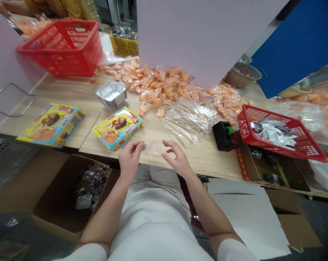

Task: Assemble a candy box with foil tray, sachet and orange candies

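Note:
My left hand (129, 156) and my right hand (176, 156) hover over the near edge of the wooden table (79, 98). Between them they hold a small clear plastic bag (154, 148) by its two ends, fingers pinched on it. Left of my hands lies a colourful toy box (117, 127). A second colourful box (52, 124) lies further left. A heap of clear packets with thin sticks (188, 121) lies just beyond my right hand. Behind it spreads a pile of orange packets (164, 85).
A foil tray (111, 93) and a large red basket (63, 47) stand at the back left. A black tape dispenser (223, 135) and a red basket of silver sachets (282, 132) are at the right. An open cardboard box (68, 195) sits below the table, left. Another person is at top left.

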Available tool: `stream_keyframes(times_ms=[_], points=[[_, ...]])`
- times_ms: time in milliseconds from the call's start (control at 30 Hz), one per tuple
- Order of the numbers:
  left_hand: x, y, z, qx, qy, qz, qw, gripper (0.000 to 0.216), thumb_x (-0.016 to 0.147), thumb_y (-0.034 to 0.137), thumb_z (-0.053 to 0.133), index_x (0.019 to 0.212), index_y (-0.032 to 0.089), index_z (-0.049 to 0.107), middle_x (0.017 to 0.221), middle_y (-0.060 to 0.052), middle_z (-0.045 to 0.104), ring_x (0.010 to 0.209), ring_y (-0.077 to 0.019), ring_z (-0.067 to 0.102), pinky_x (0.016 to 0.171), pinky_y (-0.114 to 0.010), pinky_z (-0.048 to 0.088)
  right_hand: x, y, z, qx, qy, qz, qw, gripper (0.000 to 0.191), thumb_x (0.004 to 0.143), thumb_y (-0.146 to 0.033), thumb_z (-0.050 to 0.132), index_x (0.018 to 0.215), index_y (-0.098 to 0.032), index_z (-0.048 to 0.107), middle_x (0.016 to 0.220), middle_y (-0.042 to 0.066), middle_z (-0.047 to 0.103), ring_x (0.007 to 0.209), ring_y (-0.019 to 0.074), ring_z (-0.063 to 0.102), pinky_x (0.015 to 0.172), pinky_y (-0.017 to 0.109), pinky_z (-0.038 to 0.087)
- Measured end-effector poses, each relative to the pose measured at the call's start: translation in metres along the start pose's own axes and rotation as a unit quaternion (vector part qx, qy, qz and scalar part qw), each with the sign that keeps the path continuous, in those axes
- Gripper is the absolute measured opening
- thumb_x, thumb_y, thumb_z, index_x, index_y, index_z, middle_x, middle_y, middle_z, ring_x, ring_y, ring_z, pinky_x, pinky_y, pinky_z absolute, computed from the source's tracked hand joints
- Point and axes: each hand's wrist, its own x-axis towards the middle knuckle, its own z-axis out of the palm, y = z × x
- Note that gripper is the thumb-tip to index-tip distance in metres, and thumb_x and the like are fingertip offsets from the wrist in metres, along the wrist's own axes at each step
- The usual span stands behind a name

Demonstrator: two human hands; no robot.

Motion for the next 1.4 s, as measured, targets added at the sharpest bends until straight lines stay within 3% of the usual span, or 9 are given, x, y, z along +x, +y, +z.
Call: stream_keyframes(times_ms=[200,467,600,733,967,1033,1133,1267,1400], points=[[-0.017,0.024,0.013,-0.027,-0.038,-0.006,0.999,0.012,0.083,0.033,0.069,0.087,0.021,0.073,0.086,-0.002,0.074,0.08,-0.0168,0.069,0.078,-0.027,0.054,0.003,-0.029,0.026,0.094,-0.032,0.016,0.995,0.059,0.084,-0.042,0.066,0.139,-0.023,0.051,0.128,0.012,0.062,0.109,0.0202,0.063,0.083,0.032,0.056],[-0.001,-0.057,0.036,-0.009,-0.117,-0.069,0.991,0.013,0.082,0.033,0.064,0.081,0.02,0.064,0.078,-0.001,0.069,0.076,-0.0152,0.064,0.074,-0.026,0.049,0.008,0.045,0.03,-0.126,0.072,0.106,0.984,0.028,0.082,-0.024,0.051,0.101,-0.016,0.071,0.089,0.008,0.069,0.079,0.0199,0.063,0.082,0.037,0.053],[0.01,-0.066,0.032,-0.158,-0.065,-0.144,0.975,0.028,0.078,0.044,0.068,0.084,0.02,0.055,0.078,0.001,0.066,0.075,-0.0119,0.065,0.077,-0.026,0.051,0.004,0.063,0.03,-0.196,0.091,0.099,0.971,0.039,0.085,-0.024,0.049,0.12,-0.016,0.065,0.085,0.006,0.068,0.08,0.0209,0.062,0.085,0.039,0.053],[0.021,-0.06,0.028,-0.273,0.004,-0.217,0.937,0.039,0.072,0.047,0.074,0.085,0.022,0.048,0.07,0.007,0.057,0.066,-0.0068,0.062,0.079,-0.025,0.053,-0.001,0.059,0.032,-0.336,0.116,-0.007,0.935,0.045,0.088,-0.015,0.046,0.129,-0.013,0.062,0.111,0.018,0.066,0.107,0.0293,0.06,0.097,0.048,0.048],[0.026,-0.04,-0.003,-0.326,-0.006,-0.215,0.921,0.032,0.073,0.045,0.073,0.083,0.022,0.052,0.055,0.012,0.033,0.042,-0.0035,0.034,0.051,-0.018,0.041,-0.011,0.052,0.053,-0.37,-0.164,-0.223,0.887,0.041,0.098,-0.026,0.047,0.136,-0.016,0.059,0.143,0.012,0.056,0.142,0.0279,0.041,0.114,0.046,0.039],[0.029,-0.03,-0.03,-0.251,0.018,-0.142,0.957,0.032,0.082,0.054,0.061,0.081,0.022,0.058,0.053,0.01,0.028,0.04,-0.0059,0.027,0.045,-0.02,0.035,-0.014,0.052,0.059,-0.396,-0.182,-0.2,0.878,0.05,0.098,-0.037,0.05,0.143,-0.015,0.052,0.151,0.013,0.048,0.144,0.0312,0.037,0.115,0.048,0.037],[0.036,-0.02,-0.075,0.061,0.088,0.032,0.994,0.038,0.082,0.058,0.062,0.093,0.022,0.069,0.07,0.0,0.055,0.063,-0.0141,0.054,0.062,-0.027,0.048,-0.014,0.051,0.066,-0.435,-0.152,-0.147,0.875,0.06,0.098,-0.045,0.049,0.147,-0.011,0.048,0.154,0.017,0.043,0.143,0.0354,0.037,0.113,0.05,0.035],[0.044,-0.027,-0.107,0.426,0.042,0.085,0.9,0.066,0.074,0.05,0.077,0.132,0.025,0.061,0.137,-0.015,0.056,0.125,-0.0343,0.054,0.087,-0.041,0.053,-0.007,0.043,0.08,-0.456,-0.11,-0.107,0.877,0.063,0.097,-0.048,0.05,0.145,-0.008,0.048,0.152,0.022,0.044,0.136,0.0385,0.043,0.105,0.051,0.037],[0.046,-0.042,-0.11,0.507,-0.016,0.048,0.861,0.076,0.078,0.05,0.074,0.146,0.029,0.048,0.155,-0.013,0.042,0.13,-0.0342,0.052,0.09,-0.041,0.054,0.004,0.036,0.092,-0.476,-0.108,-0.087,0.868,0.065,0.097,-0.049,0.048,0.146,-0.006,0.047,0.151,0.023,0.045,0.131,0.0371,0.044,0.102,0.049,0.036]])
